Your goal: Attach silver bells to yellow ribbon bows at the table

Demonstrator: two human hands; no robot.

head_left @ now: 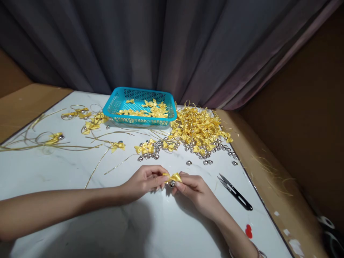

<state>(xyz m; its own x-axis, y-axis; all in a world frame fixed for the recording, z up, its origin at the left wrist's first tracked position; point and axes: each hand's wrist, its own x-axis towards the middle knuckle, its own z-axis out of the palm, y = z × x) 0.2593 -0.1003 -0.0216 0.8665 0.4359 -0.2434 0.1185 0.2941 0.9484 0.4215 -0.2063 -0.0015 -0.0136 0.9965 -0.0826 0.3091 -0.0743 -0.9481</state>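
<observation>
Between my two hands, above the white table, is a yellow ribbon bow with a silver heart-shaped bead at its middle. My left hand pinches the bow's left loop between thumb and fingers. On the other side, my right hand grips the right loop, its thumb close to the bead. Beyond the hands lie loose silver beads and a few more yellow bows. Black thread snips rest to the right of my right hand.
A blue plastic basket holding several yellow bows stands at the back. Beside it is a large heap of yellow bows with gold cords. Bows on gold cords spread across the left. A red piece lies near my right forearm.
</observation>
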